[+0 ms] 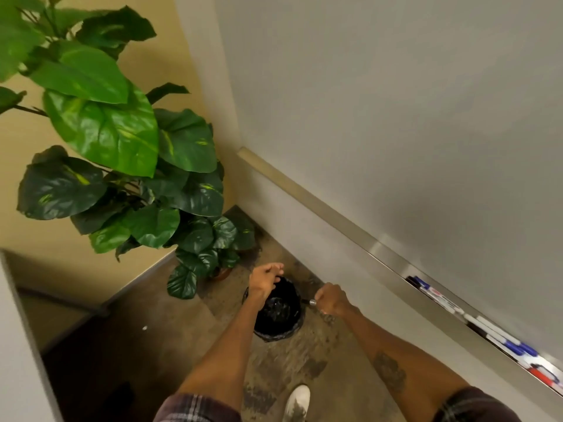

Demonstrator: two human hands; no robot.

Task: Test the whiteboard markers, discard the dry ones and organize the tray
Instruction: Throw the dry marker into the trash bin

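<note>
Mid-discard: marker [312, 302] is held in right hand [330, 301] grip at bin [274, 335], left hand [263, 280] grip can't be told; tray [396, 269] org. not yet done.

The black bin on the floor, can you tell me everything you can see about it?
The bin is small and round, lined with a shiny black plastic bag folded over its rim. It stands upright on the blotchy brown floor, near the wall, with a potted plant behind it. Its inside is too dark to show contents. The left hand hangs above its far rim; the right hand aims the tip of a marker at its right side. Whether either touches it is unclear.
</note>
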